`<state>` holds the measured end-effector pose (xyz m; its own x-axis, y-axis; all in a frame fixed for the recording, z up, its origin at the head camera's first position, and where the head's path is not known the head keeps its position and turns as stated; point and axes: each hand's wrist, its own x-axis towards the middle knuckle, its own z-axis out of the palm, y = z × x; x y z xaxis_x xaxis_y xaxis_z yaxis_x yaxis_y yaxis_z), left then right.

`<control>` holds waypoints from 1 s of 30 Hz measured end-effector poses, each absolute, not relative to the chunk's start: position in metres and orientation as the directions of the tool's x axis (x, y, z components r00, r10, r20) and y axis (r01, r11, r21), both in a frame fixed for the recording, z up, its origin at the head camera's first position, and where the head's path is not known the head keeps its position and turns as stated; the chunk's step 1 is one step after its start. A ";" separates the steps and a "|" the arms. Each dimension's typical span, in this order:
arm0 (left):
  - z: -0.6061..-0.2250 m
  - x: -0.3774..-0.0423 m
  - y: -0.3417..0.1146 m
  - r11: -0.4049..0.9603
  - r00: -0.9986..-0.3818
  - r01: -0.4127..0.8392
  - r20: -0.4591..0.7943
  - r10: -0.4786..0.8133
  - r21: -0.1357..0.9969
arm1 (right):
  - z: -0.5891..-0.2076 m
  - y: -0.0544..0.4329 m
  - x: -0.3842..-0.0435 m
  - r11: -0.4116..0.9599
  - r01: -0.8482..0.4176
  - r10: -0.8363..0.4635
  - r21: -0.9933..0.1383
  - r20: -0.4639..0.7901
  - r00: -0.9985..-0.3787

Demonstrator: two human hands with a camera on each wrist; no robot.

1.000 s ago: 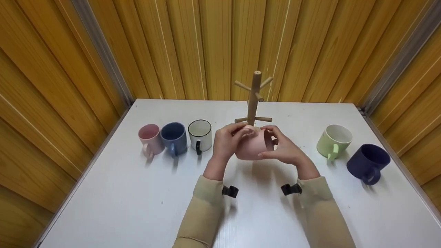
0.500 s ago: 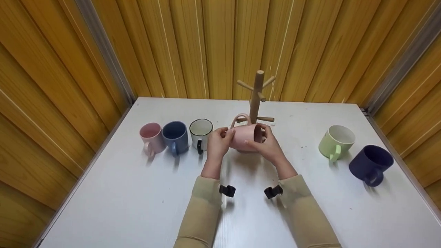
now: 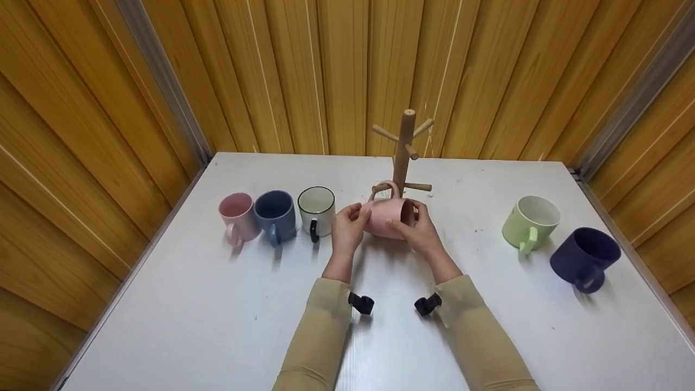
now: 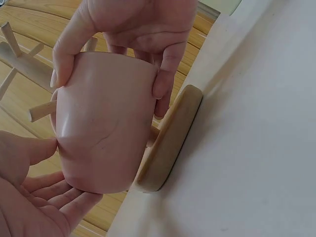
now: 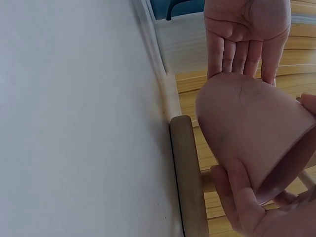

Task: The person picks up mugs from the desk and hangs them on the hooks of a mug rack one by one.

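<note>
Close in front of the rack [image 3: 402, 157], I hold a pink mug [image 3: 383, 220] sideways, left hand [image 3: 346, 232] part-curled round its base, right hand [image 3: 423, 233] round its rim. Lower peg [image 4: 39, 112] overlaps its handle [image 3: 396, 190]. Rack's left: white mug [image 3: 324, 220], blue mug [image 3: 281, 222], other pink mug [image 3: 245, 225]; right: green mug [image 3: 517, 228], navy mug [image 3: 567, 259].

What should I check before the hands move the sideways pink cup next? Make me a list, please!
1. Left grip touching the sideways pink cup near its base: ok, thumb and fingers are there.
2. Right grip holding near the rim: ok.
3. Handle turned toward the rack: ok.
4. Peg through the handle: cannot tell, they overlap in the pictures.
5. Rack standing upright: ok.
6. Plenty of room between left grip and white cup: not ok, I think; they look very close from above.
</note>
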<state>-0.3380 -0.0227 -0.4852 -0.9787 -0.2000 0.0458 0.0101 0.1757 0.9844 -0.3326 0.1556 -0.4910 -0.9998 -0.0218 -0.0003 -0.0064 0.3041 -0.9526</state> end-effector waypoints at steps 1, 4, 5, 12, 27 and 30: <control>-0.486 -0.338 -0.022 0.169 -0.978 0.010 0.044 -0.202 0.986 | -0.492 0.156 -0.332 0.306 -0.008 -0.023 -0.952 0.001 -1.000; -0.489 -0.338 -0.020 0.160 -0.976 0.014 0.048 -0.211 0.987 | -0.493 0.156 -0.331 0.319 -0.019 -0.028 -0.948 0.010 -1.000; -0.489 -0.338 -0.019 0.158 -0.976 0.017 0.051 -0.213 0.987 | -0.493 0.156 -0.331 0.326 -0.024 -0.032 -0.945 0.014 -0.999; -0.493 -0.339 -0.017 0.165 -0.971 0.030 0.068 -0.231 0.986 | -0.496 0.156 -0.332 0.334 -0.044 -0.045 -0.942 0.031 -0.999; -0.490 -0.330 -0.005 0.353 -0.950 0.141 0.228 -0.216 0.925 | -0.487 0.173 -0.329 0.322 -0.049 -0.098 -0.945 0.018 -0.995; -0.488 -0.329 -0.004 0.364 -0.947 0.160 0.247 -0.205 0.917 | -0.480 0.182 -0.332 0.262 -0.068 -0.039 -0.963 0.060 -0.997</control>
<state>-0.3287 -0.0039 -0.4879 -0.9471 -0.2054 0.2465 0.1598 0.3644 0.9174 -0.3320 0.1817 -0.4800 -0.9974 -0.0392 0.0602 -0.0684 0.2623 -0.9626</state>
